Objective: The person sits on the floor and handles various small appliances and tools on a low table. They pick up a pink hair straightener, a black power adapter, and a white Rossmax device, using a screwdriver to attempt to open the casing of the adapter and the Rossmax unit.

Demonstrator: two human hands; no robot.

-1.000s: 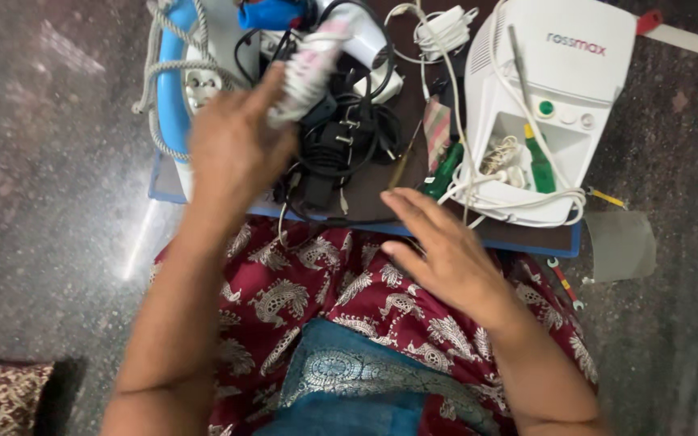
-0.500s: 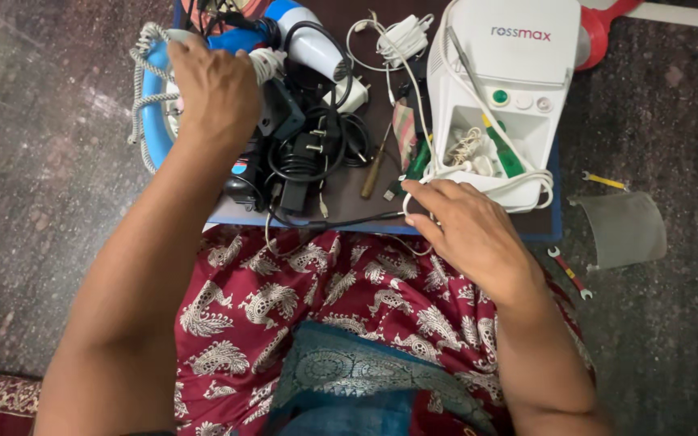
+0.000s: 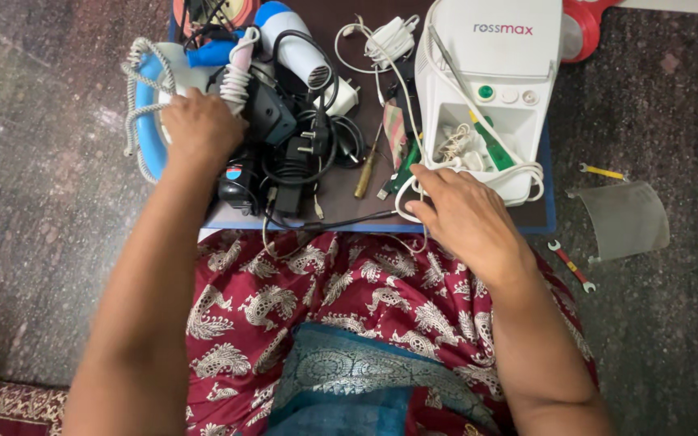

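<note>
On the low board [image 3: 543, 218], both hands rest among appliances.
Left hand [image 3: 199, 129] presses the blue-white iron [image 3: 149, 113] at ten o'clock; right hand [image 3: 466, 218], fingers loose, touches the white machine's [image 3: 486, 89] cord [image 3: 404, 211] at two o'clock.

Place: you sit on a home's dark speckled stone floor [image 3: 50, 202].
Evidence: household gadgets crowd the low dark board [image 3: 341, 190]; small spanners [image 3: 571, 266] lie past its right edge.
</note>
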